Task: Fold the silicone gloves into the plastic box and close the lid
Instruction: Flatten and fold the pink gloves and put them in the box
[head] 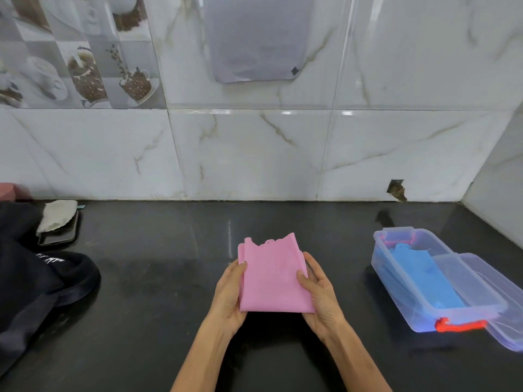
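Observation:
A pink silicone glove (271,275), folded into a flat rectangle, is held above the black counter between both hands. My left hand (229,292) grips its left edge with the thumb on top. My right hand (319,292) grips its right edge the same way. To the right stands a clear plastic box (396,278) with a red latch (458,325) at its near end. A blue silicone glove (430,281) lies inside it. The clear lid (503,312) rests askew against the box's right side, leaving it open.
A dark cloth bag (36,284) lies at the left on the black counter (158,278). Behind it a phone (60,236) carries a white cloth (58,215). Marble wall tiles close off the back, and a side wall the far right.

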Motion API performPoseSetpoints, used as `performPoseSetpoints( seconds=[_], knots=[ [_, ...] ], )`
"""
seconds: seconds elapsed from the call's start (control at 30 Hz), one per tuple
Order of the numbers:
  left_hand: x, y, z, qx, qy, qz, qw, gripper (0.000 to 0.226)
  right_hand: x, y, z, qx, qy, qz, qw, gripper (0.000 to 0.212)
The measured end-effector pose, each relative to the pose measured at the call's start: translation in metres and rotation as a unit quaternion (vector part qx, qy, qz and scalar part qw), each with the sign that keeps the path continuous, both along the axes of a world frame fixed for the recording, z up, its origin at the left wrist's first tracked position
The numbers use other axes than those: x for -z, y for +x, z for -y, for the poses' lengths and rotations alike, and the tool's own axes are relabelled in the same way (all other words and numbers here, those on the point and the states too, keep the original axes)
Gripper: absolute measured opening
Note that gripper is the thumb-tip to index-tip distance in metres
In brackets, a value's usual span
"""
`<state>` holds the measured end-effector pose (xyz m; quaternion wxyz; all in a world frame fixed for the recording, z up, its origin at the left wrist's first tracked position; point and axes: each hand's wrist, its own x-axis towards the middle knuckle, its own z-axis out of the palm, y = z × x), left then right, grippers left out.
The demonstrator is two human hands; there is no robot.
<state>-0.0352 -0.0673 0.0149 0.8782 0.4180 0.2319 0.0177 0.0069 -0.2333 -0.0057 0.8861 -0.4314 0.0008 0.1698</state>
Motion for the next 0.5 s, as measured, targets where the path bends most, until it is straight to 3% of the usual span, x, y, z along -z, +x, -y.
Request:
performPoseSetpoints(
  seconds=[0.33, 0.5],
  knots=[
    [-0.023, 0.017, 0.082, 0.12, -0.02, 0.009, 0.993, 0.068, -0.047, -0.023, 0.086, 0.136, -0.118, 0.083, 0.98, 0.056],
    [-0.057, 0.047, 0.142, 0.218, -0.006, 0.065, 0.974, 0.06, -0.083, -0.01, 0.156, 0.192, -0.143, 0.116, 0.964, 0.043]
  ],
)
